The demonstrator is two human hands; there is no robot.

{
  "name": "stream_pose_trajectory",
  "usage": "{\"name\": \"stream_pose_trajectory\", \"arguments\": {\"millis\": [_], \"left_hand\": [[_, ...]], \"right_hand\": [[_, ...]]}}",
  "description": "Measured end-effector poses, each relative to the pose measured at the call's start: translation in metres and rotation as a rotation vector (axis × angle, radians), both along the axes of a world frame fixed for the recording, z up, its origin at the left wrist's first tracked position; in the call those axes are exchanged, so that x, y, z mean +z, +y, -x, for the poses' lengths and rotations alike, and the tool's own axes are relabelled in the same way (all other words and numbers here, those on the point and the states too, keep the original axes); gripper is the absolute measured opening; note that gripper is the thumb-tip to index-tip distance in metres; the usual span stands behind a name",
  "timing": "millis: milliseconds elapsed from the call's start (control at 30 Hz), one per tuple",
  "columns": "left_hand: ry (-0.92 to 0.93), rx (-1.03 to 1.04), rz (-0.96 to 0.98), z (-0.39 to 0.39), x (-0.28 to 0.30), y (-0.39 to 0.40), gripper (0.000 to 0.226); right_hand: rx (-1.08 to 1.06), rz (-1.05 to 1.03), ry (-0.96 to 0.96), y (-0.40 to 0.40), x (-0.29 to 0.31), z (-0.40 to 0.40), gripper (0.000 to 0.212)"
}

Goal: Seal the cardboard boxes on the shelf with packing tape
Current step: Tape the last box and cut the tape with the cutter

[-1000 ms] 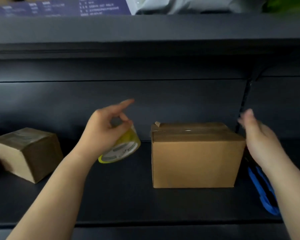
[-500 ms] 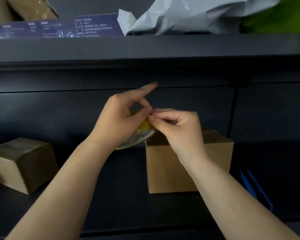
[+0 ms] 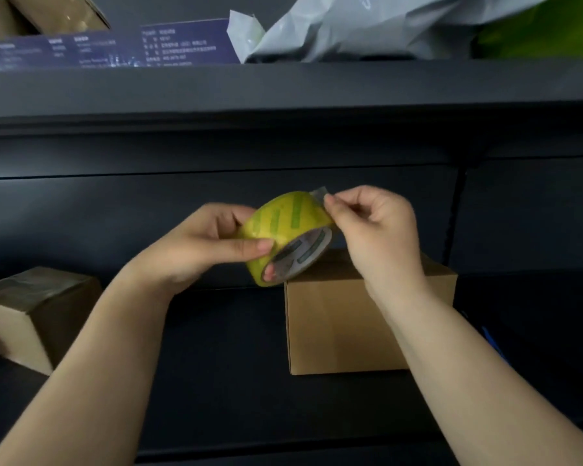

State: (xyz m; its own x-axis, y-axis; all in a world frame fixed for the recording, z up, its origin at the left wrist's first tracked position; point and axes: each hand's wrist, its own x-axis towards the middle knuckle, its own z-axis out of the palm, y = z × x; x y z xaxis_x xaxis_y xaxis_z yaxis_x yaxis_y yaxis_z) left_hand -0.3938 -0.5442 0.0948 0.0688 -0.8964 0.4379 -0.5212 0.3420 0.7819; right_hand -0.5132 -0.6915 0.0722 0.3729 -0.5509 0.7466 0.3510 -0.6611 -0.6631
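Yellow-tinted packing tape [image 3: 285, 227], a roll with green print bands and a pale label on its core, is held in the air above the dark shelf [image 3: 223, 381], just over the near left top corner of the middle cardboard box [image 3: 337, 327]. The left hand [image 3: 196, 247] grips the roll, its thumb laid across the outer face and at least one fingertip showing through the core at the roll's lower edge. The right hand [image 3: 374, 230] is at the roll's upper right side, its fingers [image 3: 332, 205] curled and pinching the loose tape end [image 3: 318, 192], a small greyish tab lifted off the roll. Both forearms reach in from the near edge of the shelf.

The middle box stands upright on the shelf, right of centre and toward the back, partly hidden by the right wrist; its top cannot be judged from here. A second cardboard box [image 3: 31, 311] sits turned at an angle near the left end of the shelf, with glossy tape over its top. By the right end of the shelf, a blue object [image 3: 492, 341] shows dimly behind the right forearm; what it is cannot be told.

On the upper shelf [image 3: 283, 85] lie a dark blue printed box [image 3: 169, 45], a crumpled grey plastic bag [image 3: 367, 25], something green [image 3: 546, 28] at the right and a brown carton [image 3: 48, 11] at the left corner.
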Motion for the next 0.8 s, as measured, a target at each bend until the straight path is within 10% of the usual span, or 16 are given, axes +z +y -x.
{"name": "stream_pose_trajectory", "arguments": {"millis": [267, 467, 800], "left_hand": [[-0.432, 0.504, -0.057, -0.032, 0.040, 0.009, 0.073], [0.023, 0.072, -0.225, -0.052, 0.021, 0.006, 0.048], [-0.215, 0.489, -0.299, -0.079, 0.007, -0.011, 0.071]], "right_hand": [[0.156, -0.647, -0.189, -0.060, 0.026, 0.036, 0.018], [0.099, -0.673, -0.072, -0.100, 0.011, 0.059, 0.016], [-0.225, -0.458, 0.272, -0.139, -0.022, 0.079, 0.020]]}}
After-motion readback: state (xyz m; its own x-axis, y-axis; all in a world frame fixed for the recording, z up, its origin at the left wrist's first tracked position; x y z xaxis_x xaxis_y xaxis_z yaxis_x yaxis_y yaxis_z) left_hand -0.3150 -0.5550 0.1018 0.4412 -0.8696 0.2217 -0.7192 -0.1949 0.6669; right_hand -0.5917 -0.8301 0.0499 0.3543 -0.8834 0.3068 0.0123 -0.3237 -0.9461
